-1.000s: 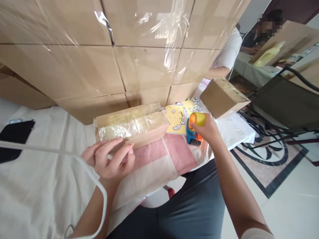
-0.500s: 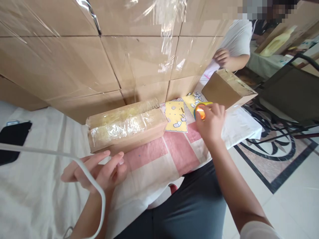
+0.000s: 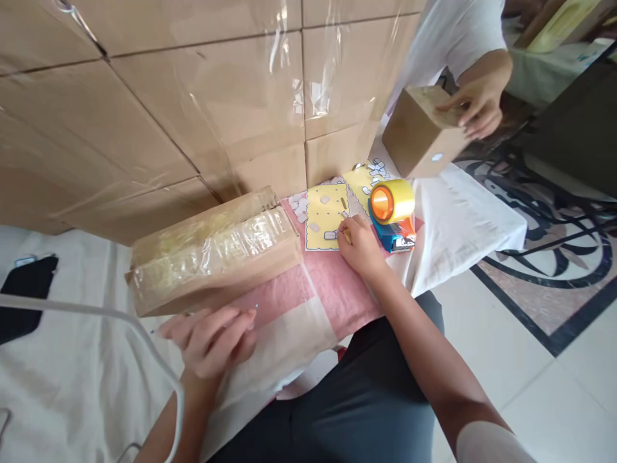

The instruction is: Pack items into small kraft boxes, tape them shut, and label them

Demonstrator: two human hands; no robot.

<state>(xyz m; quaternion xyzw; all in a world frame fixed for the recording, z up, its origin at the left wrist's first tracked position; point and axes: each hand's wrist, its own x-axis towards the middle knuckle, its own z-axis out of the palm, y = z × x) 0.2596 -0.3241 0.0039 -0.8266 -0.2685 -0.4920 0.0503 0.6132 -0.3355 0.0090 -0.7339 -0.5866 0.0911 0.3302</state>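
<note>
My right hand [image 3: 360, 244] rests at the edge of a yellow printed sheet [image 3: 325, 202], its fingertips pinched together. Whatever is between them is too small to name. Just right of it stands a tape dispenser [image 3: 385, 235] with a blue and orange body and a roll of yellow tape [image 3: 402, 198]. My left hand [image 3: 216, 337] hovers in front of a long cardboard box [image 3: 216, 276], its fingers loosely stretched and nothing visibly held. Clear tape covers the top of that box.
Taped cartons [image 3: 212, 103] form a wall behind the table. At the right, another person's hand [image 3: 477, 109] touches a small cardboard box [image 3: 419, 135]. A white cable [image 3: 159, 360] crosses the left side, near a black flat object [image 3: 29, 296]. A pink and white cloth [image 3: 344, 292] covers the table.
My right hand has let go of the tape dispenser and moved left to the yellow sheet. My left hand has shifted slightly right. The other person's hand has come onto the small box.
</note>
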